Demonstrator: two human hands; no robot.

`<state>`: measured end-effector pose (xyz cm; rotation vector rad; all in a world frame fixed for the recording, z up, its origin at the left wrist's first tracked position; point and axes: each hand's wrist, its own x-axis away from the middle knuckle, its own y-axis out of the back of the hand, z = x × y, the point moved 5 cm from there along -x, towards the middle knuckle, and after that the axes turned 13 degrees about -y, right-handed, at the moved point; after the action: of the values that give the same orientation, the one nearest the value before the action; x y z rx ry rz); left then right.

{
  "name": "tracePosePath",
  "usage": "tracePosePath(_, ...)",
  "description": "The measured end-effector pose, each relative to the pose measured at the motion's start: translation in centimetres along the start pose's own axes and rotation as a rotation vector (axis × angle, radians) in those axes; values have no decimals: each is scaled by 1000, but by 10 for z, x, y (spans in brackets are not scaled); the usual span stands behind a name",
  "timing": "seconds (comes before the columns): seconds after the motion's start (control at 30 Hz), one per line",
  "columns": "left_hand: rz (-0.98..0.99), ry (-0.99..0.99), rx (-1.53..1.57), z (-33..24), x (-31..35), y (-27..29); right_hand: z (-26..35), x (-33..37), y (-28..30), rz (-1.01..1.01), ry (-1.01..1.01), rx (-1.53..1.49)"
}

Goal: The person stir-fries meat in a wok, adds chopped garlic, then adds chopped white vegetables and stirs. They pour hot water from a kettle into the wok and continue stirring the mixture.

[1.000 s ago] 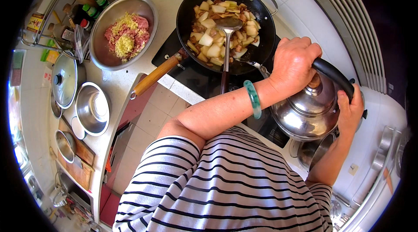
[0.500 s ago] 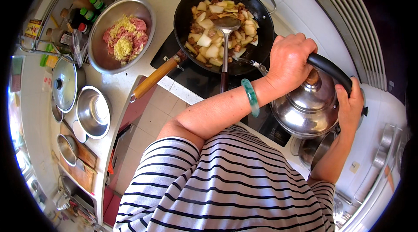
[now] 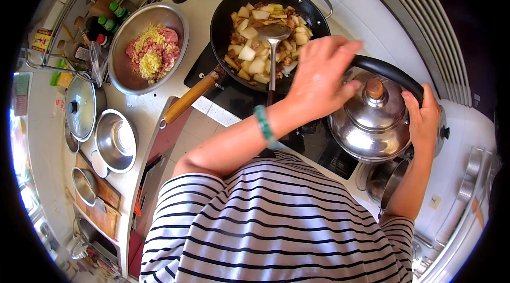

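Note:
A shiny steel kettle (image 3: 366,133) with a wooden knob on its lid and a black arched handle (image 3: 390,72) is at the right of the cooktop. My right hand (image 3: 422,121) is closed round the right end of that handle. Stretched across, my left hand (image 3: 322,80), with a green bangle on its wrist, hangs open between kettle and wok, its fingers apart and a little blurred. Beyond it, the black wok (image 3: 218,44) holds pale vegetable chunks and browned meat. A steel spatula (image 3: 273,52) rests in the food, its dark handle over the near rim.
A steel bowl (image 3: 125,78) of minced meat topped with yellow bits stands left of the wok. The wok's wooden handle (image 3: 194,97) juts toward the counter edge. Further left are a lidded pot (image 3: 82,108), an empty steel bowl (image 3: 109,145) and cutting boards (image 3: 101,214). Bottles crowd the rack.
My left hand has let go of the kettle's handle and moved left, toward the wok, its fingers opening. My right hand stays on the handle.

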<state>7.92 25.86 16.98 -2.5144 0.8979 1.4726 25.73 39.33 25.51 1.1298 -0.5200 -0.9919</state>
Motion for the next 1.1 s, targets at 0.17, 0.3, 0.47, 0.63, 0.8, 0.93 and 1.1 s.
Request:
tracePosePath(0.17,-10,519,174,47,96,65,5,-2,0,6,7,-14)
tracePosePath(0.3,69,1177,384,46,173,98,13,-3,-4,29,20,-47)
tracePosePath(0.47,86,1541,681,22,202,74,16,-5,-3,47,23,-46)
tracePosePath(0.63,19,1634,1045,19,186,48,13,-7,-3,50,34,0)
tracePosePath(0.8,-41,1604,990,26,192,43,19,-6,-3,49,37,6)
tracePosePath(0.93,-103,1530,851,31,186,59,19,-7,-4,44,33,-4)
tracePosePath(1.1,-116,1517,823,35,182,86,22,-7,-4,45,29,26)
